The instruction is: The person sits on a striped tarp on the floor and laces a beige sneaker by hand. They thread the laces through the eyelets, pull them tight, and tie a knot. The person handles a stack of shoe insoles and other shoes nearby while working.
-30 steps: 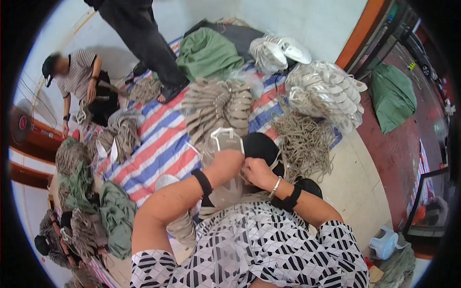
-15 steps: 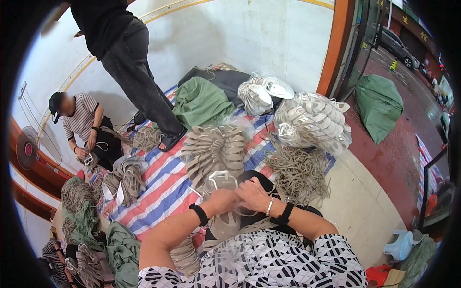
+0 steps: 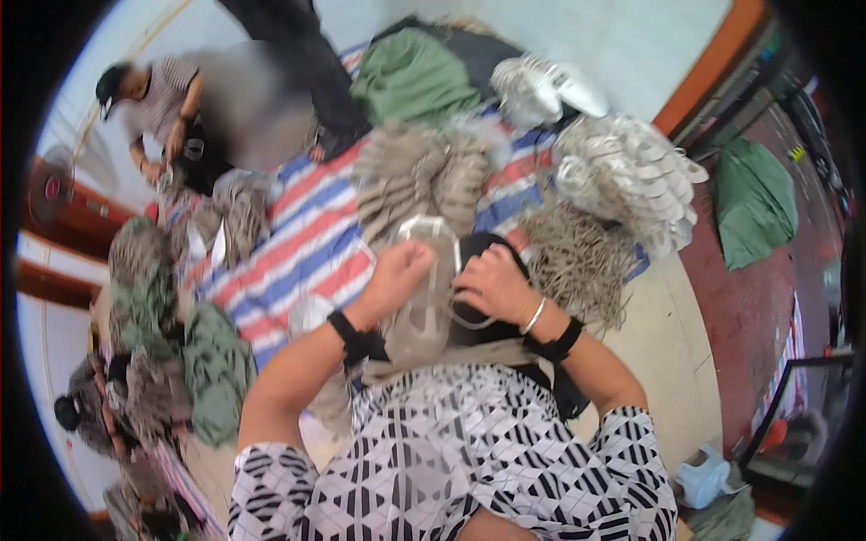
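A beige shoe upper [image 3: 420,332] with a pale-edged opening lies across my lap. Over its left side my left hand [image 3: 402,270] is closed in a pinch, and a strand of pale lace runs out beside it. My right hand [image 3: 498,285], just right of the upper, has its fingers curled on a pale shoelace [image 3: 473,323], which hangs in a loop below them. The two hands are apart, with the upper's opening between them. Motion blurs the fingertips. Just beyond the upper sits a fanned stack of beige shoe uppers [image 3: 419,176].
A striped tarp [image 3: 311,212] covers the floor. To the right lie a heap of beige laces [image 3: 577,257] and bagged white shoe parts [image 3: 627,180]. A green sack [image 3: 410,77] stands behind. At far left a seated co-worker [image 3: 171,108] handles an upper; another person stands nearby.
My hands have moved apart from being close together over the upper, the right one going rightward with the lace. The view has tilted downward, and the standing person shows less.
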The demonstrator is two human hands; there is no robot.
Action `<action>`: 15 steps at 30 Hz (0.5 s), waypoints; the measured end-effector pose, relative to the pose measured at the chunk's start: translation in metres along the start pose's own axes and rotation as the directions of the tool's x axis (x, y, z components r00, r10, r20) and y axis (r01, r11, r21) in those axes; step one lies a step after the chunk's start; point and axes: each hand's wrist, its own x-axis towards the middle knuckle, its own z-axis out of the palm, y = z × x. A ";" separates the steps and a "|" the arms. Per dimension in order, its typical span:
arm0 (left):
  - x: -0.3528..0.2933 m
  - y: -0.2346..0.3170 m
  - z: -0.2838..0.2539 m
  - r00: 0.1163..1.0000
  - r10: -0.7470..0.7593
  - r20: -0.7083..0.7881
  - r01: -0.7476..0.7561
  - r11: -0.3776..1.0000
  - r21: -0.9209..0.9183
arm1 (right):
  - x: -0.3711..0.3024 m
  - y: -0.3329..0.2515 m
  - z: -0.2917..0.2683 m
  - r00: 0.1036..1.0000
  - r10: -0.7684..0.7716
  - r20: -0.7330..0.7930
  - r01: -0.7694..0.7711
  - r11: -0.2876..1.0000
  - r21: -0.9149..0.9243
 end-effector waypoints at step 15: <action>0.030 -0.043 -0.095 0.782 0.277 -0.559 -0.110 0.943 0.314 | 0.012 -0.003 0.003 0.786 0.510 0.350 -0.425 0.034 0.905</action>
